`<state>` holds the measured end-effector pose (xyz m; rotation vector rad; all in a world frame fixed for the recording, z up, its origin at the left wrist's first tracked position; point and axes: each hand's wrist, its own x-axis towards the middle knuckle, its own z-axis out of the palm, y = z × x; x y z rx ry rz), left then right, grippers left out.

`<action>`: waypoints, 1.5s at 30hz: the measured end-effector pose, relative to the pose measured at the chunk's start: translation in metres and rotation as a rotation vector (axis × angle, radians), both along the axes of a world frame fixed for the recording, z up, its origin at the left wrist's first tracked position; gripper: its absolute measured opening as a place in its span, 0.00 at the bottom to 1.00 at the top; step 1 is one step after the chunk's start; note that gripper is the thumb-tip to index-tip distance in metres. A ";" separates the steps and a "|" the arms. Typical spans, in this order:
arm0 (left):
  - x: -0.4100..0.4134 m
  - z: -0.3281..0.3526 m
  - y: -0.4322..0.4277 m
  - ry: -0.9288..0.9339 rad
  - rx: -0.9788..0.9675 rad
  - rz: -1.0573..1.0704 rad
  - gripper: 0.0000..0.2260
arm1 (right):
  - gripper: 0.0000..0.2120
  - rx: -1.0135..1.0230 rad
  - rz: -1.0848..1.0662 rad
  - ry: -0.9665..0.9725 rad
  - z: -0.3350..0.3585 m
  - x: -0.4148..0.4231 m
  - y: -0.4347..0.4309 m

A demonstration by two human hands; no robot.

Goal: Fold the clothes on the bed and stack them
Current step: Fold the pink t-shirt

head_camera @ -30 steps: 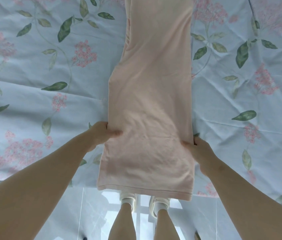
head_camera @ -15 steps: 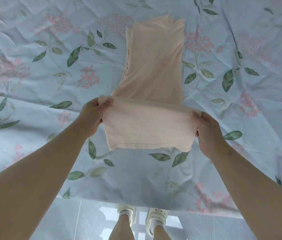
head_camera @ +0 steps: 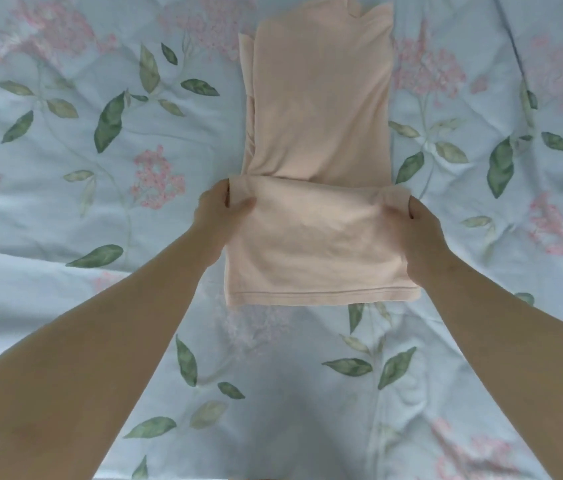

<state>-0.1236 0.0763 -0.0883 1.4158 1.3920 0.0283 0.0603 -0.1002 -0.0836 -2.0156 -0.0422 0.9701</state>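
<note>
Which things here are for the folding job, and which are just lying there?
For the job:
peach top, partly folded
left hand and right hand, each gripping one side of the fold

Just lying there:
flowery bed cover, spread underneath the top

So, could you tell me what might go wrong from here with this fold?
The left hand and right hand pinch only the side edges of the peach garment, so the lifted fold might sag mid-span and land crooked. An under-layer already pokes out along its far left edge; folding over it could leave it uneven.
</note>
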 end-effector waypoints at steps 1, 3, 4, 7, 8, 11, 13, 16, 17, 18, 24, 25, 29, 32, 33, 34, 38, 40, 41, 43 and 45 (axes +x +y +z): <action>-0.002 -0.003 0.001 0.038 0.001 -0.052 0.29 | 0.14 -0.003 0.034 -0.012 -0.004 -0.001 0.001; -0.004 -0.006 0.002 0.104 0.019 -0.146 0.33 | 0.17 -0.021 0.079 -0.038 -0.009 -0.002 0.003; -0.003 -0.007 0.004 0.121 0.037 -0.176 0.30 | 0.17 -0.027 0.091 -0.040 -0.009 -0.001 0.003; -0.001 -0.008 0.008 0.086 0.040 -0.198 0.20 | 0.19 -0.037 0.105 -0.019 -0.011 0.001 0.004; 0.000 -0.007 0.008 0.064 0.016 -0.188 0.18 | 0.20 -0.040 0.103 -0.006 -0.011 0.001 0.003; -0.006 -0.003 0.003 0.012 -0.094 -0.106 0.15 | 0.21 -0.035 0.073 0.049 -0.012 -0.006 -0.004; -0.015 0.001 -0.008 0.010 -0.175 -0.079 0.15 | 0.22 -0.030 0.071 0.099 -0.009 -0.015 -0.016; -0.030 0.005 -0.025 0.090 -0.231 -0.121 0.15 | 0.20 -0.082 0.152 0.118 -0.004 -0.026 -0.039; -0.034 0.007 -0.029 0.127 -0.209 -0.125 0.14 | 0.17 -0.124 0.204 0.087 -0.002 -0.026 -0.047; -0.036 0.009 -0.031 0.169 -0.161 -0.126 0.12 | 0.14 -0.164 0.248 0.051 -0.001 -0.025 -0.053; -0.041 0.034 -0.042 0.613 0.222 -0.432 0.17 | 0.14 -0.303 0.363 0.146 0.019 -0.008 -0.062; -0.041 0.037 -0.043 0.619 0.158 -0.455 0.17 | 0.13 -0.317 0.387 0.218 0.021 -0.007 -0.062; -0.036 0.051 -0.039 0.428 -0.329 -0.230 0.17 | 0.13 -0.366 0.499 0.376 0.034 0.007 -0.056; -0.028 0.068 -0.021 0.474 -0.502 -0.318 0.13 | 0.14 -0.368 0.541 0.564 0.053 0.024 -0.042; -0.024 0.076 -0.010 0.461 -0.567 -0.302 0.12 | 0.13 -0.338 0.521 0.649 0.060 0.031 -0.036; -0.019 0.084 -0.001 0.421 -0.626 -0.264 0.12 | 0.12 -0.299 0.472 0.708 0.067 0.038 -0.028; 0.017 0.110 0.044 0.120 -0.616 0.059 0.08 | 0.12 -0.018 0.124 0.717 0.082 0.075 0.017; 0.039 0.111 0.066 -0.162 -0.593 0.352 0.13 | 0.08 0.271 -0.109 0.727 0.081 0.092 0.043; 0.048 0.107 0.075 -0.306 -0.618 0.506 0.15 | 0.11 0.385 -0.193 0.725 0.079 0.097 0.055; 0.061 0.089 0.082 -0.313 -0.567 0.595 0.20 | 0.16 0.360 -0.249 0.654 0.066 0.101 0.071; 0.066 0.062 0.073 -0.006 -0.327 0.433 0.21 | 0.12 0.123 -0.153 0.445 0.044 0.093 0.074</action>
